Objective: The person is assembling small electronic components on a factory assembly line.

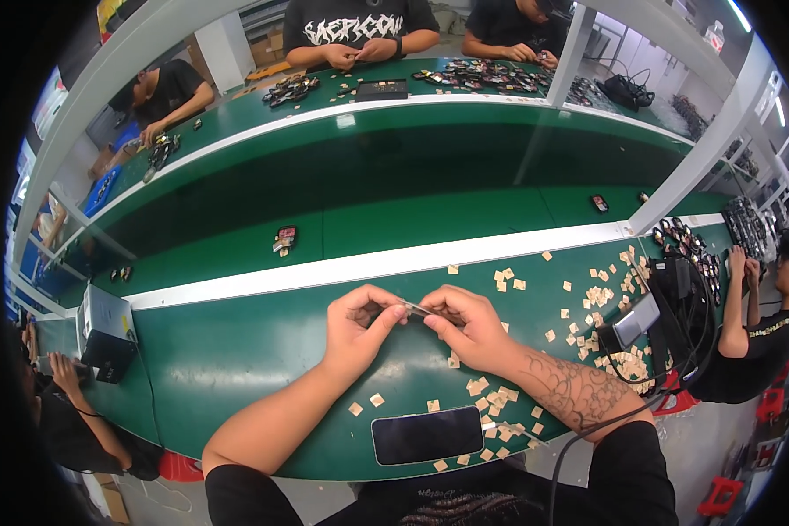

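Over the middle of the green worktable (228, 351), my left hand (359, 326) and my right hand (467, 326) meet with fingertips almost touching. Between them is a small thin, pale greyish flat piece (415, 308), pinched at its two ends by thumb and forefinger of each hand. Its exact kind is too small to make out. Below my hands, close to the table's near edge, lies a dark-screened smartphone (428, 436). Small square tan pieces (497, 399) are scattered beside the phone and under my right forearm.
More tan squares (598, 295) spread to the right, near a grey-and-black device (636, 322) with cables. A dark box-shaped unit (105, 333) stands at left. Beyond a white ledge (394, 261) runs a green belt carrying a small black-and-red part (286, 238). Other people work across and on both sides.
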Available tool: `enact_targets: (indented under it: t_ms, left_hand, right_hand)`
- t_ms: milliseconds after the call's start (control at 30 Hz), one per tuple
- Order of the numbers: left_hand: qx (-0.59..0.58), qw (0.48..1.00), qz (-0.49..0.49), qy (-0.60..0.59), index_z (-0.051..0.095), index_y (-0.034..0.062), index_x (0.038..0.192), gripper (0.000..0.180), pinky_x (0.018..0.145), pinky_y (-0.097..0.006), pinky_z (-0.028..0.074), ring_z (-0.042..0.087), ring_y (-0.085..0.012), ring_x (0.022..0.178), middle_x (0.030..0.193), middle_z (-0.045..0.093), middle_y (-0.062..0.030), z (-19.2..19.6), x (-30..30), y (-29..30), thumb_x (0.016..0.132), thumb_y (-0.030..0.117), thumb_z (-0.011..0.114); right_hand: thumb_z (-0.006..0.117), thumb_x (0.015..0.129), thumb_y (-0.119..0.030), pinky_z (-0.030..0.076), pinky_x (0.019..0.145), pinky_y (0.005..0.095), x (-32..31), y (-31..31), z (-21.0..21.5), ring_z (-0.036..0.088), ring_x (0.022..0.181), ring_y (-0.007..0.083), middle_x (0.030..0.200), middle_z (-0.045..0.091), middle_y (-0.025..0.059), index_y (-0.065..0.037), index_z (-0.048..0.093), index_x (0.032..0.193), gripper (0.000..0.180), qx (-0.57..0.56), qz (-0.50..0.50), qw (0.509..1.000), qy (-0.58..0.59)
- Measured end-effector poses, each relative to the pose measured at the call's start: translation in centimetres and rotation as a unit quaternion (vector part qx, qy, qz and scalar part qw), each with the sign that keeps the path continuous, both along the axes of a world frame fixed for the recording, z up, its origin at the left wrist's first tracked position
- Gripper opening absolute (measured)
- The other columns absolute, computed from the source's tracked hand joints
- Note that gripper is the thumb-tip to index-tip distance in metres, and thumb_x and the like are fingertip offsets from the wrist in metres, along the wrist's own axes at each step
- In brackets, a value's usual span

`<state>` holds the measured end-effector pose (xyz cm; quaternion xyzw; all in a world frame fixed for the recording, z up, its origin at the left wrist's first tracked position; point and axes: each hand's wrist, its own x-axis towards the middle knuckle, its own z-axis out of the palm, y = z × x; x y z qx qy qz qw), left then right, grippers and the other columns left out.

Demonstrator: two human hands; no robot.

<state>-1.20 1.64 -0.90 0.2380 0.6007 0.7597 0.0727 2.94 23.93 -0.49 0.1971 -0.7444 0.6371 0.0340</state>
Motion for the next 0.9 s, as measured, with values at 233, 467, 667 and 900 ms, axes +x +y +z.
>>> enact_targets:
  t_ms: [233,467,667,900]
  left_hand:
    - [-0.117,0.989,0.071,0.051,0.071,-0.0009,0.108,0.008,0.090,-0.029,0.057,0.070,-0.0161,0.097,0.104,0.073,-0.0083,-0.8,-2.2,0.2,0.102,0.005,0.072]
    - [-0.304,0.940,0.081,0.133,0.073,0.0046,0.111,0.022,0.095,-0.038,0.053,0.065,-0.0275,0.117,0.121,0.065,-0.0126,0.8,-4.4,-1.4,0.090,0.005,0.078]
    - [-0.528,0.708,0.284,0.373,0.065,0.0125,0.139,0.056,0.114,-0.053,0.042,0.054,-0.0410,0.137,0.149,0.057,-0.0190,0.0,-9.6,-8.3,0.086,0.014,0.082]
    - [-0.462,0.809,0.226,0.286,0.060,0.0120,0.149,0.063,0.108,-0.045,0.051,0.063,-0.0383,0.124,0.135,0.069,-0.0149,-1.4,-13.7,-10.2,0.089,0.009,0.080]
  right_hand:
    - [0.063,0.105,0.002,0.046,0.067,0.0235,-0.3,0.4,-0.2,0.057,0.076,0.0042,0.093,0.066,0.0009,0.002,0.064,0.119,0.014,-0.058,-0.028,0.996,-0.055]
    - [0.058,0.110,-0.005,0.046,0.062,0.0227,-1.0,0.1,-1.1,0.054,0.069,0.0034,0.093,0.067,0.0011,0.000,0.065,0.121,0.014,-0.096,-0.067,0.991,-0.068]
    - [0.057,0.112,-0.012,0.047,0.066,0.0213,-0.8,0.5,-0.2,0.054,0.071,0.0039,0.093,0.066,0.0014,-0.003,0.068,0.120,0.017,-0.047,-0.066,0.993,-0.085]
    - [0.058,0.111,-0.010,0.046,0.065,0.0221,-1.0,0.4,-1.3,0.054,0.071,0.0041,0.094,0.068,0.0026,-0.001,0.069,0.117,0.015,-0.047,-0.064,0.996,-0.048]
